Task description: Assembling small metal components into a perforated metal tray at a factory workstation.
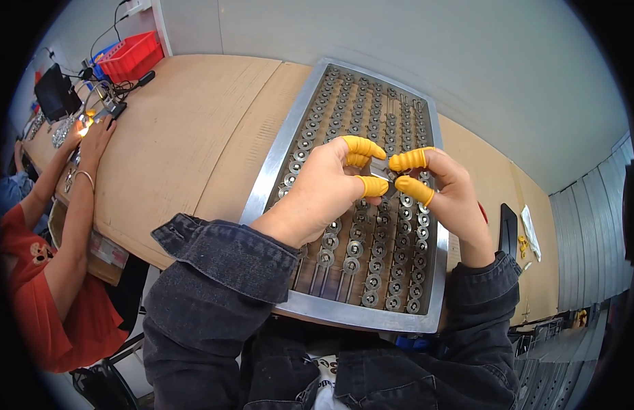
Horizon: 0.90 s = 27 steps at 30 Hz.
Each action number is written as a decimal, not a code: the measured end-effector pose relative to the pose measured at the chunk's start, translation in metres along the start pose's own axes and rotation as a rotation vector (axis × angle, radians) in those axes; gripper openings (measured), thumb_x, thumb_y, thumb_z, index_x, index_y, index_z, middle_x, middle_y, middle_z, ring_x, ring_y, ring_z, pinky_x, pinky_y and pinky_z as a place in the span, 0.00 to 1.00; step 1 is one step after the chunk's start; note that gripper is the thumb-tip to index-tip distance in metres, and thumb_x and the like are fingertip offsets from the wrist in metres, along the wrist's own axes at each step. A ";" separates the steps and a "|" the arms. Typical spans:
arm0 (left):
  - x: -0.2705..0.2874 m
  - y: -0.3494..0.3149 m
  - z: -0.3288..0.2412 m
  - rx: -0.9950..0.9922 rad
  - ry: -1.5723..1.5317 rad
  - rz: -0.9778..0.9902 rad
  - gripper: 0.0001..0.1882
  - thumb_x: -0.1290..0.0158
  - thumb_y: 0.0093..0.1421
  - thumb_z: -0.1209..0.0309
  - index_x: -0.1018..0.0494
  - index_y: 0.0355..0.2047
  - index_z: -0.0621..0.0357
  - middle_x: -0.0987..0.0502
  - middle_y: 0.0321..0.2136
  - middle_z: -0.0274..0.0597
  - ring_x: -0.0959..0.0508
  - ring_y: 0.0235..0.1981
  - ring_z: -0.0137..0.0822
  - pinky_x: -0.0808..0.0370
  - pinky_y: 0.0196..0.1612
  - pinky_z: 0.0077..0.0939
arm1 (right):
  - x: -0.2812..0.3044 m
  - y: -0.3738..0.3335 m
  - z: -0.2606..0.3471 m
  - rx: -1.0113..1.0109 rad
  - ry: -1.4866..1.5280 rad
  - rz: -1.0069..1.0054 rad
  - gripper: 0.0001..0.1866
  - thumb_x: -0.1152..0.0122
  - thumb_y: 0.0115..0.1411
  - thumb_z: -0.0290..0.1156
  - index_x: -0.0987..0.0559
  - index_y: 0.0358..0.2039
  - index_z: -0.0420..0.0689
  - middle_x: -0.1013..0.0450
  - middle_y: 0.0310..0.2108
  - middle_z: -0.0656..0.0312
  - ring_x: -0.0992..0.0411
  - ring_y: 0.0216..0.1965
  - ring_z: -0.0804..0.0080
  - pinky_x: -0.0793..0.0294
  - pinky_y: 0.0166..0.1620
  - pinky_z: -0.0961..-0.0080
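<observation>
Yellow finger cots cover the thumb and fingertips of both my hands. My left hand [315, 190] is closed in a pinch on a small silvery metal part [380, 169]. From the other side, my right hand [456, 195] pinches with thumb and forefinger at the right end of that part; whether it grips the same part or a tiny separate piece is hidden. Both hands are above a metal-framed tray [267, 179] holding rows of small round metal pieces [325, 257] on thin rails. Some rails near the front left show bare.
A cardboard-covered table [194, 130] bears the tray, against a grey wall. On the right lie a black flat object [508, 229] and spare yellow finger cots [522, 244]. At the left, a co-worker in a red shirt [64, 307] works under a lamp near a red bin [132, 56].
</observation>
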<state>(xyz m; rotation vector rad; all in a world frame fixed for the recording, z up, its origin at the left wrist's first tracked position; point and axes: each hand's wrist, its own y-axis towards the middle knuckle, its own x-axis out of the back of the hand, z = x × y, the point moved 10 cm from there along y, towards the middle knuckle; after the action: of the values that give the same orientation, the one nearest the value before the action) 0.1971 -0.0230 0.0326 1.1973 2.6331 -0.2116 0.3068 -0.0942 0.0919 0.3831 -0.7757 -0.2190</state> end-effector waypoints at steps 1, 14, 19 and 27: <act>-0.001 0.000 0.000 -0.004 -0.002 0.005 0.21 0.48 0.51 0.89 0.32 0.46 0.68 0.28 0.39 0.50 0.23 0.32 0.35 0.22 0.35 0.20 | 0.002 0.001 0.001 0.001 -0.007 -0.002 0.11 0.34 0.53 0.22 0.20 0.38 0.39 0.24 0.32 0.63 0.31 0.29 0.78 0.31 0.34 0.85; 0.009 0.001 0.003 0.065 -0.026 -0.104 0.18 0.48 0.52 0.88 0.32 0.45 0.67 0.29 0.37 0.50 0.23 0.29 0.34 0.23 0.34 0.20 | 0.040 0.089 -0.122 -0.352 -0.113 -0.094 0.13 0.41 0.58 0.23 0.21 0.44 0.37 0.22 0.39 0.61 0.27 0.38 0.77 0.28 0.43 0.83; 0.011 -0.004 0.002 0.063 -0.048 -0.113 0.18 0.48 0.52 0.88 0.32 0.45 0.67 0.29 0.36 0.49 0.24 0.29 0.34 0.24 0.34 0.20 | 0.021 0.111 -0.173 -0.370 -0.262 -0.041 0.12 0.40 0.57 0.26 0.20 0.42 0.39 0.22 0.35 0.61 0.26 0.33 0.74 0.27 0.38 0.79; 0.011 -0.003 0.002 0.051 -0.049 -0.086 0.18 0.48 0.52 0.88 0.32 0.45 0.67 0.29 0.35 0.48 0.24 0.29 0.33 0.25 0.34 0.19 | 0.019 0.120 -0.175 -0.332 -0.515 -0.001 0.12 0.40 0.55 0.31 0.19 0.40 0.42 0.22 0.34 0.59 0.26 0.31 0.67 0.27 0.37 0.74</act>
<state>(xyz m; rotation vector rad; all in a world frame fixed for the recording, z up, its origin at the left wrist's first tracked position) 0.1886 -0.0172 0.0277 1.0813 2.6543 -0.3215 0.4512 0.0536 0.0401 0.0056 -1.2220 -0.4508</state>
